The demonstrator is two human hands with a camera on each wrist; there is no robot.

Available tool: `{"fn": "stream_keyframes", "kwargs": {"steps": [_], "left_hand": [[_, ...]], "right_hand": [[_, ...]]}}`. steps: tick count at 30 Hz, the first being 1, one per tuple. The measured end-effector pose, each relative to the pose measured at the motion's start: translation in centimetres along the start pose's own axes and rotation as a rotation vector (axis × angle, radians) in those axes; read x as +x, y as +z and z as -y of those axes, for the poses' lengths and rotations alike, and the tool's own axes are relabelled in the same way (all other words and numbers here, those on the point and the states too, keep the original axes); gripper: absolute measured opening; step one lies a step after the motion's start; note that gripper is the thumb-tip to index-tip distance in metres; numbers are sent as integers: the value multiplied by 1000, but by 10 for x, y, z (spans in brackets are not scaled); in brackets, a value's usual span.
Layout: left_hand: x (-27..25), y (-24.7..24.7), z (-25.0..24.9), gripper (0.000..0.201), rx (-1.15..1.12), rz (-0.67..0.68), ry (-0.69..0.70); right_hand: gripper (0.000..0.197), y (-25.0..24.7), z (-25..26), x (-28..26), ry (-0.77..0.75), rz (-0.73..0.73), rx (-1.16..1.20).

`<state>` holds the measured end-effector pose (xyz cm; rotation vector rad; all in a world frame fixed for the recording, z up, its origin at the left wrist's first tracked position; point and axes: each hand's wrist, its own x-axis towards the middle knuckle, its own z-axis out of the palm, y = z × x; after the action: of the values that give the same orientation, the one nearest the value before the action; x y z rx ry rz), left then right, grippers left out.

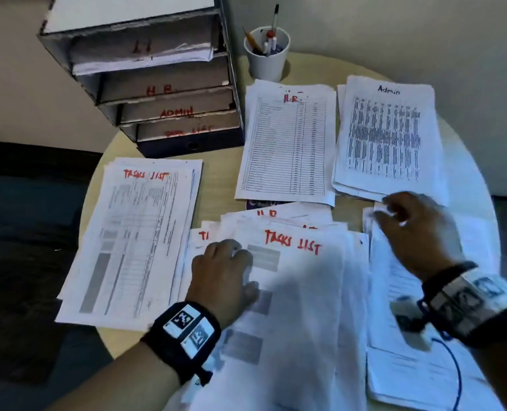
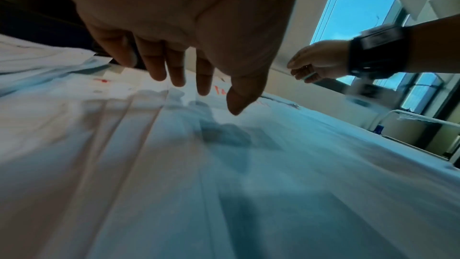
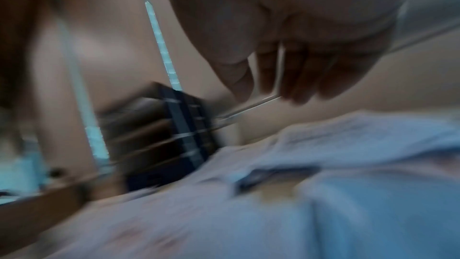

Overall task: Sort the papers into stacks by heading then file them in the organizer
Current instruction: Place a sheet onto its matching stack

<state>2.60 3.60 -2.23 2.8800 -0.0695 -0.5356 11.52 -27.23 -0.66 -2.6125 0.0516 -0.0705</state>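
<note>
Round pale wood surface (image 1: 216,185), papers over most of it.

Organizer (image 1: 157,81) stands at the far left edge: 4 trays, red labels. The top label is hard to read, then "H.R.", "ADMIN", and a lowest one partly hidden. Top tray holds sheets.

Sorted stacks:
- "TASKS LIST" stack (image 1: 133,235) at the left edge, just in front of the organizer.
- "H.R." stack (image 1: 288,143) in the far middle, right of the organizer.
- "Admin" stack (image 1: 388,134) at the far right, beside the H.R. stack and slightly overlapping it.
- Another stack (image 1: 418,345) at the near right edge, heading not legible.

Unsorted pile (image 1: 299,292) lies fanned at the near middle. Its top sheet is headed "TASKS LIST"; an "H.R." heading peeks out behind it.

Left hand (image 1: 222,274) rests on the left part of the unsorted pile, fingers (image 2: 174,66) straight and spread, gripping nothing. In the left wrist view the fingertips are at the paper.

Right hand (image 1: 415,229) is over the gap between the Admin stack and the near right stack, blurred. Fingers (image 3: 298,74) bent downward; cannot tell whether they pinch a sheet edge.

White cup (image 1: 266,53) with pens and a pencil sits at the far edge, right of the organizer.
</note>
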Motion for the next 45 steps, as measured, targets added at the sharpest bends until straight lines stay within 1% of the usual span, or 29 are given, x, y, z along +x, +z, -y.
{"fn": "stream_keyframes", "kwargs": {"steps": [1,2,3,5,6,7,9,12,14,16,19,21,22,24,25,26,28,29,31,32,34,36,37,38,40,41,43,44,45], "left_hand": [[12,-3,-1,56,-31,-25,30],[25,-6,-1,61,-29,-24,59],[38,-9,-1,70,-2,-2,82],[59,-16,-3,85,75,86,54],[65,-19,-4,87,105,124,26],[70,-22,-4,85,109,143,-1],[73,-25,-4,71,82,138,-8],[69,-26,4,44,-5,-15,98],[63,-22,12,37,-139,-90,167],[60,-18,16,33,-207,-94,195],[59,-14,18,14,-143,-156,239],[60,-13,19,10,-61,-232,249],[59,-16,18,9,-66,-253,258],[56,-22,17,7,-143,-258,293],[52,-26,16,9,-214,-244,303],[47,-29,17,12,-274,-234,312],[33,-35,17,30,-282,-241,356],[27,-37,17,41,-259,-248,381],[18,-42,19,53,-262,-246,416],[16,-44,20,53,-289,-240,429],[16,-46,21,48,-366,-223,444],[18,-47,21,42,-501,-142,395],[21,-46,22,37,-575,-78,335],[25,-45,24,31,-629,-17,263],[30,-42,31,16,-678,42,133],[32,-40,35,10,-699,39,81],[33,-37,41,6,-743,2,5],[33,-36,44,6,-764,-22,-29],[34,-35,45,7,-786,-43,-56]], "right_hand": [[17,8,18,-39,-111,100,6],[18,18,35,-73,-189,187,-1],[24,29,46,-101,-235,279,-14],[42,49,55,-138,-264,518,-120],[49,56,54,-150,-258,611,-189],[54,60,54,-156,-261,661,-238],[63,63,53,-164,-258,689,-276],[71,60,53,-167,-258,693,-297],[71,56,52,-167,-252,730,-277],[72,53,49,-168,-256,746,-277],[74,52,48,-170,-253,743,-259],[73,53,47,-170,-244,755,-247],[71,53,47,-169,-232,756,-237],[62,52,45,-167,-164,696,-129],[59,51,42,-166,-88,595,-23],[59,50,37,-164,6,439,105],[63,44,29,-160,227,100,311],[67,41,26,-156,335,14,371],[69,36,22,-147,490,11,569],[64,35,20,-141,513,40,671],[43,37,17,-131,507,75,686],[10,37,15,-122,484,57,623],[11,36,12,-119,458,52,589],[19,36,7,-116,423,43,536],[22,27,-2,-113,408,-45,484],[24,22,-10,-112,427,-116,552],[25,5,-28,-115,516,-232,898],[17,-4,-35,-117,572,-233,1098],[8,-11,-45,-119,581,-200,1257]]}}
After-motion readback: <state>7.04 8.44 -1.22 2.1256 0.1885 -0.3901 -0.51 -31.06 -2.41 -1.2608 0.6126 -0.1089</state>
